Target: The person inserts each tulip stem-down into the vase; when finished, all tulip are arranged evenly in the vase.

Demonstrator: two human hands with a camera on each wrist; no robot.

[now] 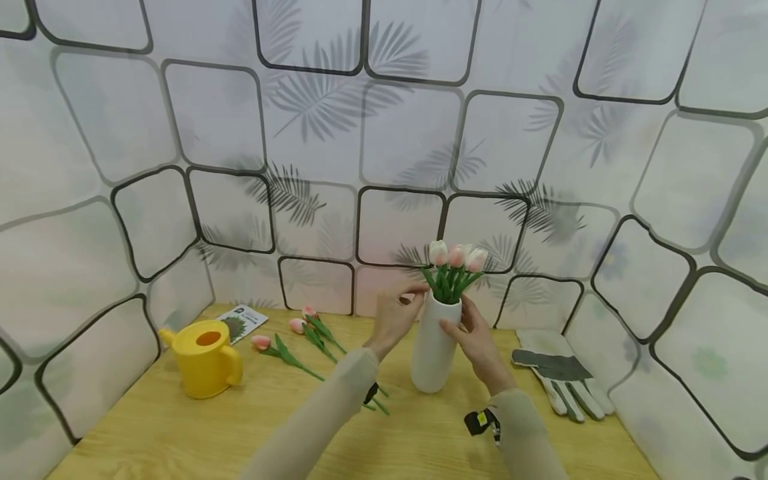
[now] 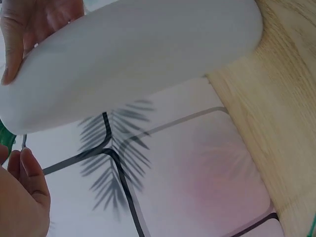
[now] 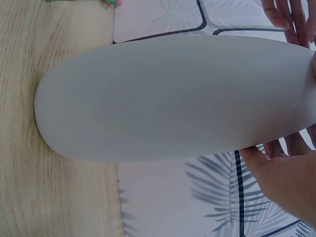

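A tall white vase [image 1: 433,347] stands upright on the wooden table, holding several pale pink and white artificial tulips [image 1: 457,257] with green leaves. My right hand [image 1: 480,343] grips the upper vase from the right, its thumb on the front; the right wrist view shows fingers of this hand [image 3: 284,165] along the vase's side. Beside the rim on the left is my left hand [image 1: 393,317], fingers bent and their tips close to the leaves. In the left wrist view that hand [image 2: 24,192] is beside a bit of green leaf [image 2: 6,140]; whether it pinches the leaf is unclear.
Several loose pink tulips [image 1: 288,357] lie left of the vase, partly behind my left forearm. Farther left stand a yellow watering can [image 1: 204,367] and a flat printed packet [image 1: 243,322]. Grey-and-white gloves [image 1: 564,373] lie at right. Patterned fabric walls [image 1: 318,227] surround the table.
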